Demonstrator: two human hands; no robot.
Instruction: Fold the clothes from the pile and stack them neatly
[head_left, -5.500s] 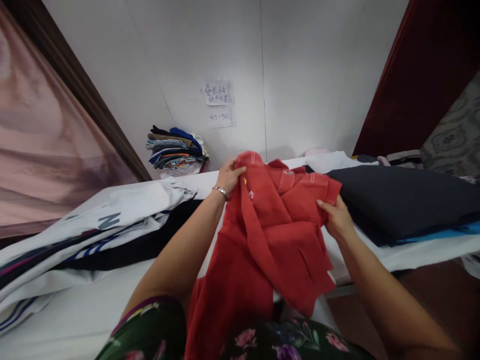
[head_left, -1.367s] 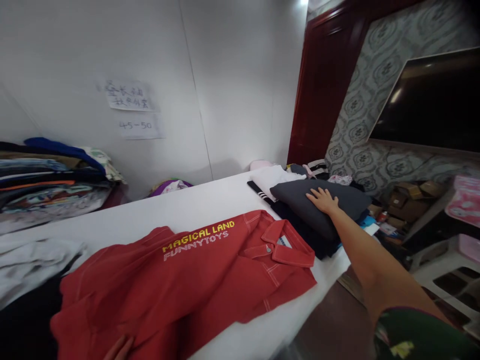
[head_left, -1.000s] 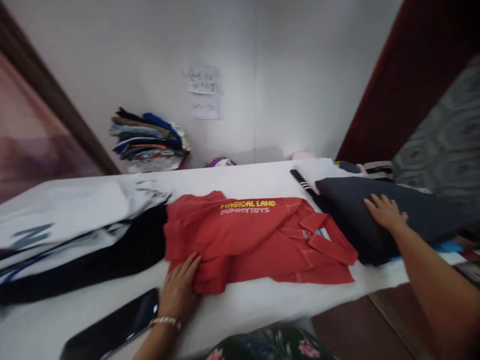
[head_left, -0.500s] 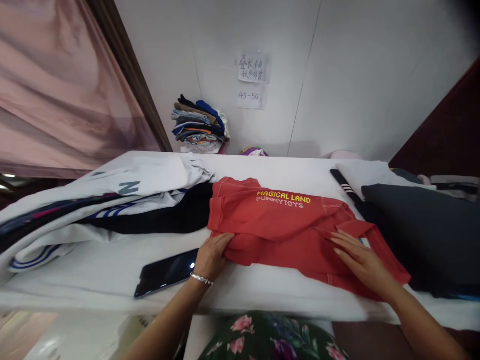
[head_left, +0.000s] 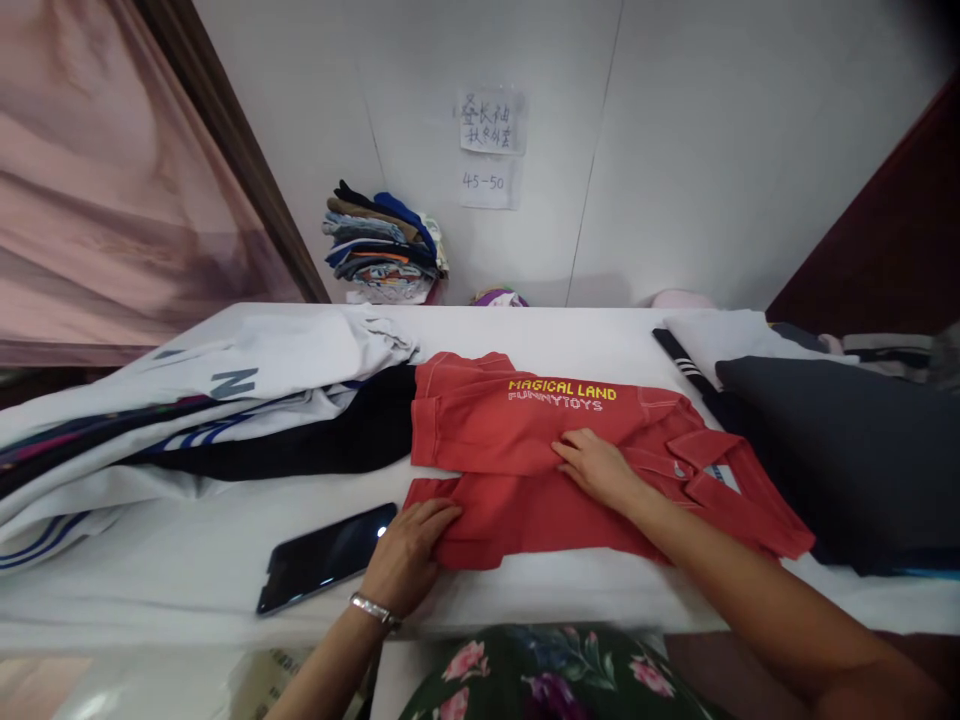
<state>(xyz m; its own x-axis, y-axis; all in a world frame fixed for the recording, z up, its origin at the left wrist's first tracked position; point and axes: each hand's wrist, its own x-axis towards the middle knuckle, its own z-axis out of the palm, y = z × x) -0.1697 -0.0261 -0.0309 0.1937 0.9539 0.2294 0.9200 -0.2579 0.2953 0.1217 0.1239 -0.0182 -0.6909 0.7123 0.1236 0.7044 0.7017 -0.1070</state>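
Note:
A red collared shirt (head_left: 517, 440) lies across the white table with its collar to the right. Yellow "MAGICAL LAND" lettering and white "FUNNYTOYS" lettering run along its far half, and a button shows near the collar. My left hand (head_left: 409, 555) is closed on the near left corner of its hem, with the thumb partly hidden. Flat on the middle of the shirt rests my right hand (head_left: 596, 468), its fingers stretched out. A dark phone (head_left: 326, 557) lies on the table just left of my left hand.
White and black garments (head_left: 300, 365) are heaped at the left. Dark folded clothes (head_left: 847, 460) are at the right. Beyond the table's far edge stands a stack of folded clothes (head_left: 382, 240) against the wall. Handwritten paper notes (head_left: 491, 125) hang above. A pink curtain (head_left: 97, 180) hangs at left.
My right hand has moved left from the collar to the middle of the shirt. My left hand has shifted toward me with the near hem, and a gap opens between the front panels.

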